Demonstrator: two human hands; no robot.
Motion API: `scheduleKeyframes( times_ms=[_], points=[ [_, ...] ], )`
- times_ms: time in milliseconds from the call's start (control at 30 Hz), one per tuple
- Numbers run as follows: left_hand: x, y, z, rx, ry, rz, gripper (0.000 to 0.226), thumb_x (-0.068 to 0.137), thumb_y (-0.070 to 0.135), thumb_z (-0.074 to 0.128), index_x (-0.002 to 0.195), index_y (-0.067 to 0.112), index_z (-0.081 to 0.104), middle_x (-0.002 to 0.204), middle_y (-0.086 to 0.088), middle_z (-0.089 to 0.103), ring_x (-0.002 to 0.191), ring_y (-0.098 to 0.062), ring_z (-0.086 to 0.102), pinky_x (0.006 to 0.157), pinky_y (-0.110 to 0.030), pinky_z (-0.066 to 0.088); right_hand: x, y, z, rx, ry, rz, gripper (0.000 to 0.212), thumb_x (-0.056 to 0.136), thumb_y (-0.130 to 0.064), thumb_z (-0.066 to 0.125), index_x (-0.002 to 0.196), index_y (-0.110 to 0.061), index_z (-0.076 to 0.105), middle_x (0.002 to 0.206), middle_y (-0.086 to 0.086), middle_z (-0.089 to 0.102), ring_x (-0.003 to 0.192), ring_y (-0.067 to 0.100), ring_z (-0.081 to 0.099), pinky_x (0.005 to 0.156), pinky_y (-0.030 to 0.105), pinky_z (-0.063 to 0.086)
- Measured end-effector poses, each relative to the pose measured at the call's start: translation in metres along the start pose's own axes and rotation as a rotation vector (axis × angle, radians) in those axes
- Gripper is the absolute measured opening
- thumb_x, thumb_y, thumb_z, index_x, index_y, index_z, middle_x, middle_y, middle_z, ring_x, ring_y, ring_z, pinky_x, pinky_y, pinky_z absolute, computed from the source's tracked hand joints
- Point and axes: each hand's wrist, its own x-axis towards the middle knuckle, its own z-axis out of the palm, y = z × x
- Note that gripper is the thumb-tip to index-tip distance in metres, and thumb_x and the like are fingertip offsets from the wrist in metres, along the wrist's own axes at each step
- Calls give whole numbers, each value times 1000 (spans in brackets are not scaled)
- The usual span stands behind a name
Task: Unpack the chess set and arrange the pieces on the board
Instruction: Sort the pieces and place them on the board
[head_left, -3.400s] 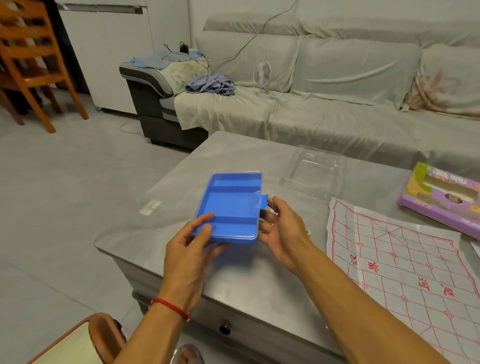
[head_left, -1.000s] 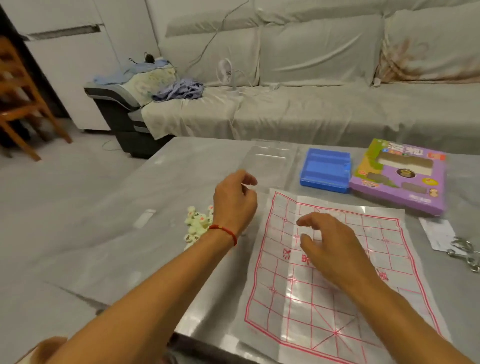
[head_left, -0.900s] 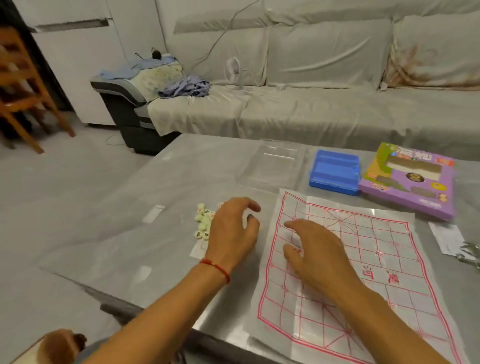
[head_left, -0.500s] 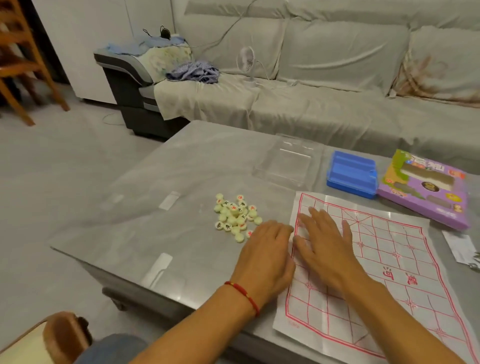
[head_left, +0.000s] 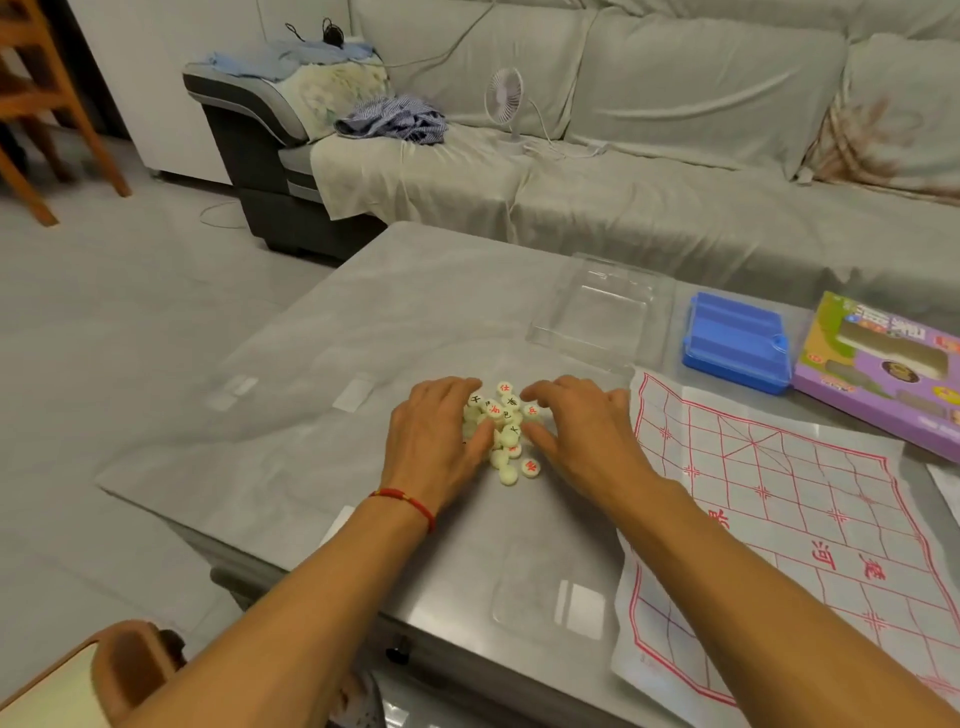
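A person sits at a grey table (head_left: 291, 415), seen from their own head looking down over both forearms. A small heap of round, cream-coloured chess pieces (head_left: 503, 426) lies on the bare tabletop, to the left of the board and not on it. Some pieces show red characters and some black; a few lie at the near edge of the heap.

The left hand (head_left: 434, 439) rests palm down against the left side of the heap, fingers relaxed and slightly bent, touching the pieces without gripping any. A red string bracelet (head_left: 405, 501) circles that wrist. The right hand (head_left: 582, 434) rests against the right side of the heap in the same way, fingers spread loosely and lightly curved over the pieces, holding nothing. The two hands bracket the heap between them.

The board (head_left: 810, 519) is a thin white sheet printed with a red grid and red characters. It lies flat on the table to the right of the hands, its near corner reaching the table's front edge.

Beyond the hands sits a clear plastic lid (head_left: 602, 312). To its right is a blue plastic tray (head_left: 735, 340), and just beside that a purple cardboard box (head_left: 883, 369).

Behind the table stands a pale sofa (head_left: 675, 171) with a small white fan (head_left: 506, 106) and a bundle of striped cloth (head_left: 395, 119) on its seat.
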Motion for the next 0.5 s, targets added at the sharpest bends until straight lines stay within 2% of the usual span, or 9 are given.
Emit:
scheduleKeyframes(
  times_ms=[167,267,367,500],
  points=[
    [15,-11,5,30,-27,38,41,91,52,57,127,34,64,137,1,56,130,-19,43,104,-40,35,9,-9,10,-41,-3,7,33,98,-33,53,131,-29,56,125,-2,58,114,22,51,96,39,31],
    [20,-9,8,31,-34,41,36,89,54,59,116,34,71,130,1,60,126,-18,46,102,-40,38,11,-2,13,81,-11,40,30,97,-30,57,127,-30,61,120,-3,61,110,19,54,99,40,36],
    [19,-7,8,22,0,45,37,88,52,61,118,32,70,127,0,61,124,-19,47,101,-41,40,12,6,14,124,-52,22,24,97,-26,60,120,-27,66,114,-2,63,103,18,58,97,41,45],
    [21,0,8,-2,8,61,39,89,49,62,124,31,66,125,2,62,122,-19,48,99,-40,41,12,12,11,105,-38,-35,17,96,-20,62,110,-20,72,105,1,65,96,18,59,88,33,50]
  ],
)
